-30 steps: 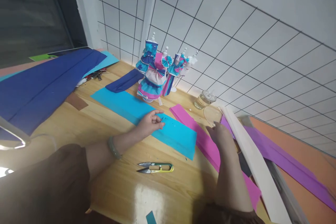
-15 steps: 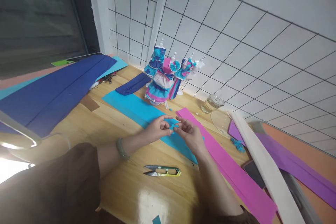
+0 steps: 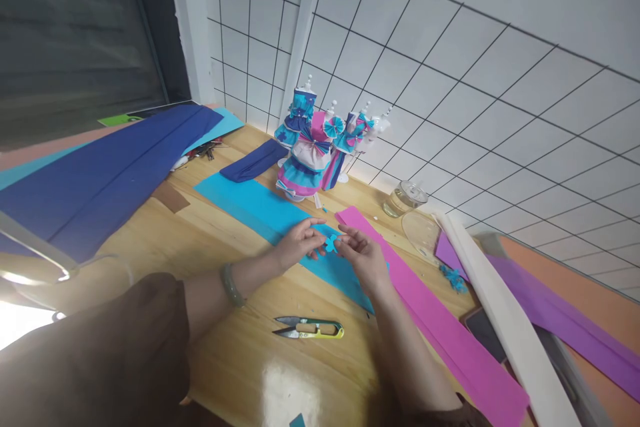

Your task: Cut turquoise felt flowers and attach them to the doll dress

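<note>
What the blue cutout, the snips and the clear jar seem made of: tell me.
Blue cutout: probably paper, possibly thin fabric; matte, as it looks flat without shine. Snips: likely metal blades, greyish and tapering to points; the green-and-yellow handle could be painted metal or plastic. Clear jar: glass or rigid plastic, glossy, being see-through with highlights.

Small blue cutout (image 3: 331,243), apparently flower-shaped, held in the right grip (image 3: 364,259).

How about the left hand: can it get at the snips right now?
Probably yes. The snips lie uncovered on the tabletop, on the near side of the left hand, with nothing standing between. The right hand appears to hold the blue flower; whether the left touches it is unclear.
</note>
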A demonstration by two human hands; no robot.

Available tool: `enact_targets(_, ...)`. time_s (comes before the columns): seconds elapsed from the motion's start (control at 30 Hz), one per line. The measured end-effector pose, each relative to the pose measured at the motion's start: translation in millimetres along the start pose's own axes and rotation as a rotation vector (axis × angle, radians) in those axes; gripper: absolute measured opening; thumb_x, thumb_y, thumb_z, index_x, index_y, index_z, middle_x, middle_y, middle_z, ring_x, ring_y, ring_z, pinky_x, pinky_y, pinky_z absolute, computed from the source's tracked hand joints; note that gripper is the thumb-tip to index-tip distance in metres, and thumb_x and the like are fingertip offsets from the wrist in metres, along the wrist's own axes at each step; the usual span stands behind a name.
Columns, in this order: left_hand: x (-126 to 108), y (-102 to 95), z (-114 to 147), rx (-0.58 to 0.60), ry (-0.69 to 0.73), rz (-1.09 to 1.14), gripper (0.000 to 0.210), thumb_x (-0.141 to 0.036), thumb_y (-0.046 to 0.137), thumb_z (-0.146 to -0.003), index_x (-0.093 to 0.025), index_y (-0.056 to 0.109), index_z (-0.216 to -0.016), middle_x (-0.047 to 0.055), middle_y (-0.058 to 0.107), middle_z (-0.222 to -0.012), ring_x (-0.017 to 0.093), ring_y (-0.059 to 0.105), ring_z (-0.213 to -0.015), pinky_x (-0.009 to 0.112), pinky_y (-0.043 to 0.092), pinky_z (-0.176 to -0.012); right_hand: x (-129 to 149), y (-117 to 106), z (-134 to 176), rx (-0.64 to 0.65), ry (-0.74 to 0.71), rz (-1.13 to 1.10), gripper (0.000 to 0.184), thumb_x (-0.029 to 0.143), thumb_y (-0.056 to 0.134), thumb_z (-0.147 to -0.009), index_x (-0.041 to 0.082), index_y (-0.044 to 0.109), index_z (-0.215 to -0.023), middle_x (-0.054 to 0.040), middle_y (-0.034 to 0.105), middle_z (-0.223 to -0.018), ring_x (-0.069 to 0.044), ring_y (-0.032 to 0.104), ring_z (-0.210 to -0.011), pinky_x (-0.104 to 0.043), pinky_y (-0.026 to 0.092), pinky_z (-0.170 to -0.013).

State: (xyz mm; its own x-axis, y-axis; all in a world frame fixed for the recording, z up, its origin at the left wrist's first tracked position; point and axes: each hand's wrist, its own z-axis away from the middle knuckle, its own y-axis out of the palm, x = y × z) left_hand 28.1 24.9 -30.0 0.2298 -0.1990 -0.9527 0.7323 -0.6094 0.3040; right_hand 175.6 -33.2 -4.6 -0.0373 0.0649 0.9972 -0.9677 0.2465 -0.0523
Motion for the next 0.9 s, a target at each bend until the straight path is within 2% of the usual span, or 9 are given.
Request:
enact_targets(0.23,6.4,-1.9,-0.3,-0.027,0.087,-0.032,0.046,-0.026,0.062,-0.069,-0.016,0.044,-0.111,-0.002,0.055,-0.069,0.01,0.055,-0.059,0.023,0.044,-0.056,-0.4,3.1,2.4,0.035,-0.02,0.042,0.039,0.033,0.07,-0.064,0.016,0.057,-0.096,0.0003,0.06,-0.068,-0.012,0.055,-0.061,-0.027,0.044,-0.063)
enact_targets(0.4,4.6,-1.1,-0.2,-0.026,0.103,-0.042,0.046,-0.023,0.061,-0.069,-0.014,0.044,-0.11,-0.002,0.055,-0.065,0.01,0.055,-0.06,0.023,0.043,-0.056,-0.5,0.4,2.5,0.026,0.081,0.018,0.041,0.041,0.065,-0.068,0.016,0.058,-0.1,-0.0002,0.059,-0.07,-0.013,0.056,-0.063,-0.029,0.047,-0.064)
enact_targets(0.57,7.1,-1.2,-1.1,-0.013,0.102,-0.041,0.046,-0.023,0.061,-0.069,-0.013,0.044,-0.11,-0.002,0.056,-0.064,0.01,0.054,-0.058,0.023,0.043,-0.056,-2.5,3.6,2.7,0.092,0.031,-0.001,0.046,0.032,0.075,-0.058,0.017,0.058,-0.098,0.0006,0.06,-0.072,-0.012,0.056,-0.064,-0.025,0.045,-0.061)
enact_targets(0.77,7.4,-3.4,-3.3,-0.088,0.083,-0.003,0.042,-0.028,0.058,-0.072,-0.013,0.045,-0.109,0.001,0.058,-0.067,0.012,0.056,-0.06,0.023,0.042,-0.055,-4.4,-1.6,-0.4,0.041,0.005,0.006,0.043,0.029,0.074,-0.059,0.017,0.058,-0.097,0.0021,0.059,-0.069,-0.009,0.053,-0.058,-0.023,0.042,-0.059)
enact_targets(0.9,8.5,-2.3,-3.6,-0.087,0.074,0.001,0.047,-0.033,0.062,-0.07,-0.014,0.045,-0.109,0.001,0.057,-0.073,0.01,0.055,-0.059,0.022,0.042,-0.052,-6.1,0.7,0.8,0.075,0.022,-0.003,0.044,0.029,0.074,-0.059,0.017,0.057,-0.098,0.0017,0.06,-0.071,-0.011,0.056,-0.062,-0.024,0.043,-0.062)
